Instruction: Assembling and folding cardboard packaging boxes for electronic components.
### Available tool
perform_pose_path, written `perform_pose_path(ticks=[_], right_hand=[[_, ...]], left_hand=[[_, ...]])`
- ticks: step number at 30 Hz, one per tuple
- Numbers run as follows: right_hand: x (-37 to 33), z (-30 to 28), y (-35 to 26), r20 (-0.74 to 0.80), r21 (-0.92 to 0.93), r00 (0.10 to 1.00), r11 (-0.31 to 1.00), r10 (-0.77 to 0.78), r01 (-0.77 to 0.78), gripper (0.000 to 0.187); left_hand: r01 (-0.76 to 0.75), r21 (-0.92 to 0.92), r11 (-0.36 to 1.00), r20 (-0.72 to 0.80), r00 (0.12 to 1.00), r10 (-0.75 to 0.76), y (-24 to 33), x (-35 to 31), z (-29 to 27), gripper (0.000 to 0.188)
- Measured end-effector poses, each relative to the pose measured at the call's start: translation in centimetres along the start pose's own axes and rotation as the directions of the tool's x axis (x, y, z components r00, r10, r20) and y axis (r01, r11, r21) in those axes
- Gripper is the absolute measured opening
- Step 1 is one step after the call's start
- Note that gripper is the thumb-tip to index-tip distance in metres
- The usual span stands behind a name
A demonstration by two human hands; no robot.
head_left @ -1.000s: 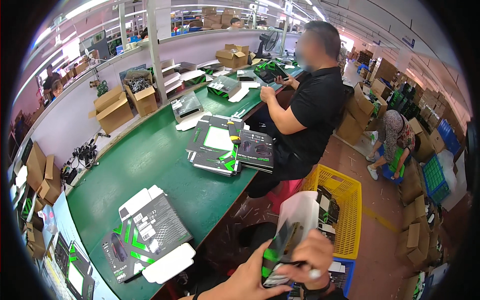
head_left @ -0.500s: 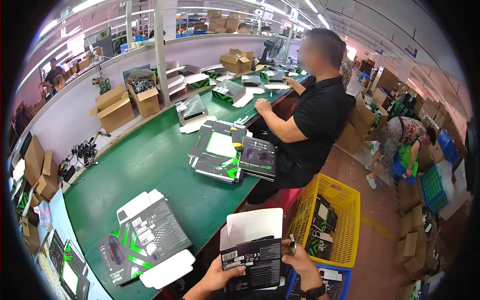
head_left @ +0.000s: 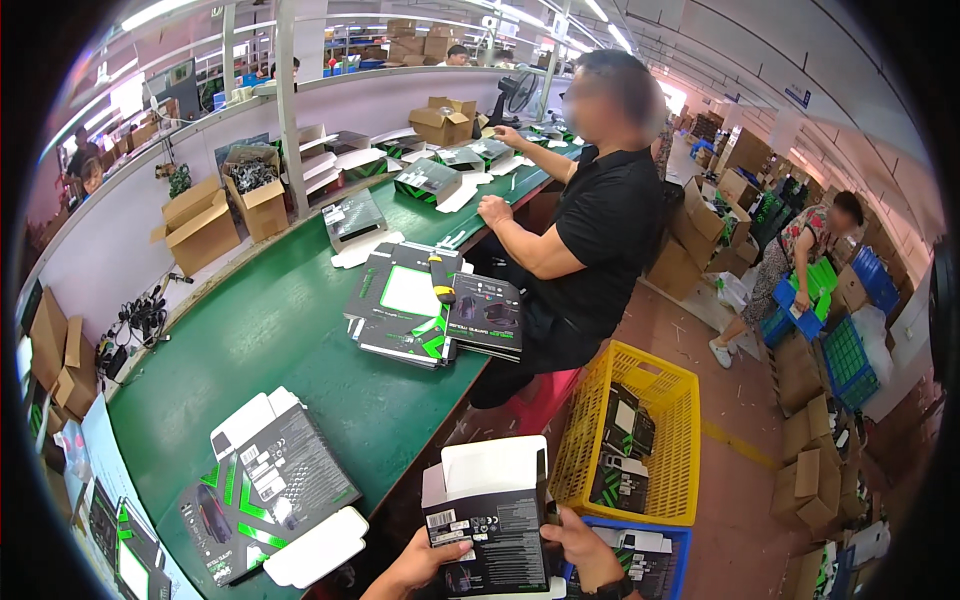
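A black printed carton [head_left: 500,530] with a raised white inner flap is held upright in front of me at the lower middle. My left hand [head_left: 425,560] grips its lower left side, thumb across the printed face and the other fingers hidden behind. My right hand [head_left: 575,540] closes on the right edge, thumb near the side; whatever else lies within those fingers is not visible. Left of me on the green table lie unfolded black-and-green cartons [head_left: 270,490] with white flaps.
Further along the green table [head_left: 250,330] lies a carton stack [head_left: 400,300] with a yellow-and-black cutter [head_left: 441,280] on it. A seated co-worker [head_left: 600,190] is beyond. A yellow crate [head_left: 685,470] and a blue crate [head_left: 675,560] holding cartons stand at right.
My view has turned slightly right. My right hand has shifted against the carton's edge, and the small object seen at its fingertips no longer shows. The co-worker's far arm reaches further out.
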State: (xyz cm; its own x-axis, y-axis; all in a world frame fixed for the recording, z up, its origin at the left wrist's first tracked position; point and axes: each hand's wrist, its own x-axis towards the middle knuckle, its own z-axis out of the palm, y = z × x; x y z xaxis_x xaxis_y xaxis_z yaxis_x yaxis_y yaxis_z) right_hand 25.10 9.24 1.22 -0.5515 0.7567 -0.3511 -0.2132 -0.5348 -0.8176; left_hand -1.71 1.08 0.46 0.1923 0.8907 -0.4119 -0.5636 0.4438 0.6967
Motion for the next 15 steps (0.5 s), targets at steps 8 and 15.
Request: perform_pose_path(ticks=[8, 15], right_hand=[[0.9, 0.0, 1.4, -0.15, -0.297, 0.988, 0.955, -0.028, -0.018, 0.057], [2.3, -1.7, 2.9, -0.122, -0.588, 0.931, 0.781, -0.344, 0.211, 0.093]], left_hand=[[0.126, -0.191, 0.973, -0.068, 0.988, -0.142, -1.7, -0.8, -2.0, 0.047], [0.151, -0.257, 0.954, -0.025, 0.986, -0.163, -0.9, 0.6, -1.5, 0.059]])
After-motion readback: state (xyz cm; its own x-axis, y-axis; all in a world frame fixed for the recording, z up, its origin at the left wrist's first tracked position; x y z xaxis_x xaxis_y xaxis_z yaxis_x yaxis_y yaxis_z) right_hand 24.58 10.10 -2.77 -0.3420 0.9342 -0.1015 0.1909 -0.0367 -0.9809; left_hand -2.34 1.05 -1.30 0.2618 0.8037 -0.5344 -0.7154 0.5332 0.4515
